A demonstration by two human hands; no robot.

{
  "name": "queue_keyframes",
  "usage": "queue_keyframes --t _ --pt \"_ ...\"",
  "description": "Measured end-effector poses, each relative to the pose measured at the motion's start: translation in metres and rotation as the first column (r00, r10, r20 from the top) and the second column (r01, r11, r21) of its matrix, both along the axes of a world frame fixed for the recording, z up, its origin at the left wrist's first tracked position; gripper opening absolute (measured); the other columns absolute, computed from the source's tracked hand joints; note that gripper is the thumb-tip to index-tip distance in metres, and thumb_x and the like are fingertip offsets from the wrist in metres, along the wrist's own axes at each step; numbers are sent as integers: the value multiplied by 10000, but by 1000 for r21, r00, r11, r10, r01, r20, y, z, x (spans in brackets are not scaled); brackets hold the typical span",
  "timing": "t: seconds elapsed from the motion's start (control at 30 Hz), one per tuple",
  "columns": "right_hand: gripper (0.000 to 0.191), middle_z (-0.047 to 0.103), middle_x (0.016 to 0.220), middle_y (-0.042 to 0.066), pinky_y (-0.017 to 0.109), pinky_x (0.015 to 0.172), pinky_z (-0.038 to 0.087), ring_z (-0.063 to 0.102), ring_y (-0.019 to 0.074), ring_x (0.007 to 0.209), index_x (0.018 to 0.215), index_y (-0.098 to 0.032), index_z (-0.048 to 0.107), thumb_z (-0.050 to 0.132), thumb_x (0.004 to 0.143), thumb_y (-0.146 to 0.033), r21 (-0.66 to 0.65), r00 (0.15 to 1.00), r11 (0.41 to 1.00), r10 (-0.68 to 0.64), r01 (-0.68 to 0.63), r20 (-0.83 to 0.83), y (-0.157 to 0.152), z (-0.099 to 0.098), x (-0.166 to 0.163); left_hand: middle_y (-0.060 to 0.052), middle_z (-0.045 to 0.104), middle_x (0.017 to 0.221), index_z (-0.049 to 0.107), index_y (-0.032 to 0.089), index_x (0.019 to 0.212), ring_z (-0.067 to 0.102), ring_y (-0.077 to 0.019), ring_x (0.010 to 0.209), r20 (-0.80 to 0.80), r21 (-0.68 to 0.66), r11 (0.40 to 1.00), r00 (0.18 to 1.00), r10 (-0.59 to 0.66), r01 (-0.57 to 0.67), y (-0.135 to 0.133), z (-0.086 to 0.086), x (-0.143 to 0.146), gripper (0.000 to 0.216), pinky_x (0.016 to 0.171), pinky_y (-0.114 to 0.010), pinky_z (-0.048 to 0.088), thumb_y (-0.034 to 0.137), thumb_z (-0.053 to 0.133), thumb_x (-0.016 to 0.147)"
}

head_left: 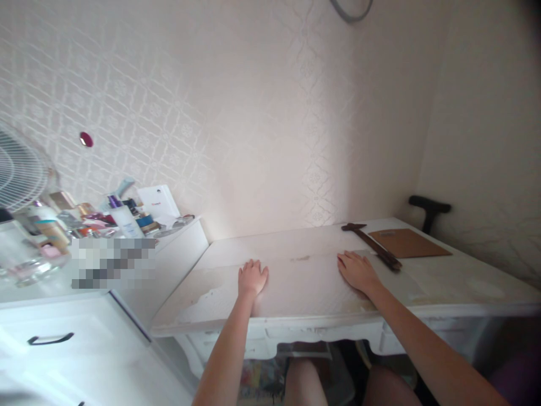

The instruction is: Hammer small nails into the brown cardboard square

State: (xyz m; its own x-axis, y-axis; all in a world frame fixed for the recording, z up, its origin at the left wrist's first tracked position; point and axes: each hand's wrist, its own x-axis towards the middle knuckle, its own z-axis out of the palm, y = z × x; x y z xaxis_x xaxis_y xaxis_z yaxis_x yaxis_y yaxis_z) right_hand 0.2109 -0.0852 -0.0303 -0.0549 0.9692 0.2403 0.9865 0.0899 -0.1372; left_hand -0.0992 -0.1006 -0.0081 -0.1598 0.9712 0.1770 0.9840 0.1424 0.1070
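My left hand [252, 277] lies palm down on the worn white desk [296, 293], its fingers apart and nothing in them. Farther right, my right hand [357, 270] also rests flat on the desktop with its fingers stretched out. Just beyond the right hand is a dark hammer [374, 246], lying aslant with its head toward the wall. The right hand is close to the handle but does not appear to grip it. A brown clipboard or board [408, 242] lies flat to the right of the hammer.
On the left, a white drawer cabinet [54, 321] carries several bottles and jars [127, 220], a white box [158, 201] and a fan [19, 169]. A black T-shaped handle [430, 208] stands behind the desk's right side. Patterned wall closes off the back.
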Motion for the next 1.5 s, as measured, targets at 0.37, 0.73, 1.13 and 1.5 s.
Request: queue_keyframes --t 0.37,0.73,1.13,1.5 --pt "441 480 1362 131 488 1037 266 391 258 1267 1253 -150 539 281 921 -283 1 1000 1000 5 -5 -9 1 0 0 -144 412 1407 476 170 1301 354 -257 1310 -4 1 1000 1000 1 -1 0 0 0 496 1069 -433 248 428 333 902" --pt "444 476 1365 135 499 1033 268 403 270 1257 1251 -147 541 278 921 -286 4 1000 1000 4 -4 -3 1 -1 0 -138 400 1418 471 173 1308 345 -252 1316 -8 -2 1000 1000 7 -7 1 -1 0 506 1075 -423 241 437 323 902" --pt "444 476 1364 137 492 1027 279 405 268 1257 1243 -148 549 274 924 -287 9 1000 1000 2 -2 0 0 0 0 -145 412 1407 485 161 1294 351 -261 1313 2 4 1000 1000 0 0 -1 1 1 497 1074 -434 243 425 329 903" --pt "437 480 1360 137 480 1032 275 411 264 1253 1245 -148 545 289 920 -289 3 1000 1000 1 -1 2 0 0 0 -145 418 1403 484 158 1296 359 -268 1306 0 15 1000 1000 0 0 0 -1 0 501 1065 -432 255 422 335 897"
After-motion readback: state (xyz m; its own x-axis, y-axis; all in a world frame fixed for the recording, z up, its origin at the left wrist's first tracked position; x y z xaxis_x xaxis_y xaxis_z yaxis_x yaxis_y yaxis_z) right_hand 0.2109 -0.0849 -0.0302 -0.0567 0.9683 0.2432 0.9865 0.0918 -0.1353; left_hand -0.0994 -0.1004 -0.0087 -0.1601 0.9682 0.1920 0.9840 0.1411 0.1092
